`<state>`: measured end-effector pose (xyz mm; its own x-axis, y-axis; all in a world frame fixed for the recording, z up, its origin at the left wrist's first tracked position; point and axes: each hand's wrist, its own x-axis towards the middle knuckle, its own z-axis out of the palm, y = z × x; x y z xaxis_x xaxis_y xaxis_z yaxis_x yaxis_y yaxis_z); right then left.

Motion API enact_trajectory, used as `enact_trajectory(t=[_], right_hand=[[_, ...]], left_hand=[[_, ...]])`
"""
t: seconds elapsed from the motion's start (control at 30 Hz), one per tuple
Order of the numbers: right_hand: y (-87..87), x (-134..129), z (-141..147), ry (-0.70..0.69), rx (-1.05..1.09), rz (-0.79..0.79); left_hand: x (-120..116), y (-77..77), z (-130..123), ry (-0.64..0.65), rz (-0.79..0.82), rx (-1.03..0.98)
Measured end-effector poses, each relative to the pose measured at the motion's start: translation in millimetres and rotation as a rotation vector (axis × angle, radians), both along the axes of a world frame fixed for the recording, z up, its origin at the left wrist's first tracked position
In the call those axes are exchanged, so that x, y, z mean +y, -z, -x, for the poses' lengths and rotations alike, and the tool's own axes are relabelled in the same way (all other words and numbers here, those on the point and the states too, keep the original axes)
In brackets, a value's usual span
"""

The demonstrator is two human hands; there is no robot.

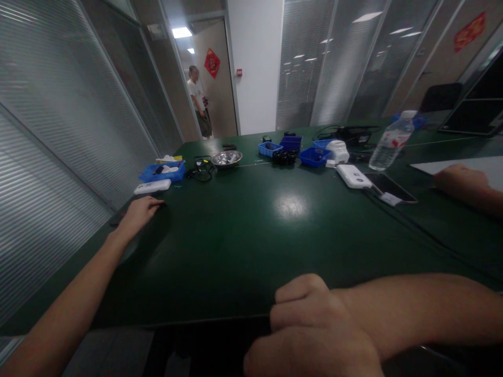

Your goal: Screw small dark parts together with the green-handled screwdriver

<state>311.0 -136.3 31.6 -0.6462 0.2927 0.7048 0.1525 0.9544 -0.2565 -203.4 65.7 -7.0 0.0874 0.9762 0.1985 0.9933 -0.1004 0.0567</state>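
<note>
My left hand (139, 213) reaches out over the left side of the green table (236, 235). Its fingers are pinched together, with something small and dark at the tips that I cannot make out. Just beyond it lies a white power bank (152, 187), in front of a blue tray (163, 172). A dark flat object (118, 217) lies partly hidden by that wrist. Close to the camera, my right hand (314, 324) is curled closed at the table's near edge. The inside of its fingers is hidden, so whatever it may hold does not show.
Along the back are a metal bowl (227, 158), black cables (200, 168) and blue trays (314, 156). To the right stand a water bottle (393, 141), a white device (352, 176) and a phone (389, 187). Another person's hand (461, 180) rests there. A person (199, 99) stands at the door.
</note>
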Motion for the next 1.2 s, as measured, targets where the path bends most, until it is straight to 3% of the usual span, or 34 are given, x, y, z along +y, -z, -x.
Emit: enact_trajectory(t=[0.13,0.2,0.3,0.33,0.43,0.5,0.6,0.77,0.9,1.0,1.2], right_hand=[[4.0,18.3,14.7,-0.107,0.122,-0.041],[5.8,31.1,10.0,-0.144,0.137,-0.227],[7.4,58.7,-10.4,-0.097,-0.057,-0.468],[8.4,69.9,-18.9,-0.075,-0.169,-0.459],[13.9,105.8,-43.3,0.151,-0.349,-0.148],[18.0,127.5,-56.3,0.313,-0.306,0.085],[20.8,150.1,-68.4,0.401,-0.275,0.291],[21.6,157.6,-67.2,0.374,-0.265,0.343],[27.4,149.8,-59.4,0.266,-0.245,0.292],[32.4,145.7,-57.8,0.235,-0.25,0.276],[38.5,149.0,-63.5,0.261,-0.256,0.278]], left_hand=[[-4.3,-2.9,-6.5,-0.036,0.015,-0.028],[-7.5,-5.9,-11.2,-0.044,0.009,-0.069],[-11.2,-11.0,-17.5,-0.096,-0.005,-0.175],[-11.8,-12.5,-20.3,-0.116,0.0,-0.201],[-12.2,-14.5,-38.1,-0.079,0.02,-0.232],[-12.7,-13.0,-62.1,0.041,0.022,-0.256],[-17.1,-8.4,-116.0,0.281,0.039,-0.33],[-36.5,-5.1,-220.2,0.577,0.152,-0.561],[-54.3,-1.1,-278.6,0.696,0.26,-0.737],[-61.0,7.3,-296.1,0.688,0.246,-0.811],[-61.1,16.0,-296.1,0.63,0.277,-0.913]])
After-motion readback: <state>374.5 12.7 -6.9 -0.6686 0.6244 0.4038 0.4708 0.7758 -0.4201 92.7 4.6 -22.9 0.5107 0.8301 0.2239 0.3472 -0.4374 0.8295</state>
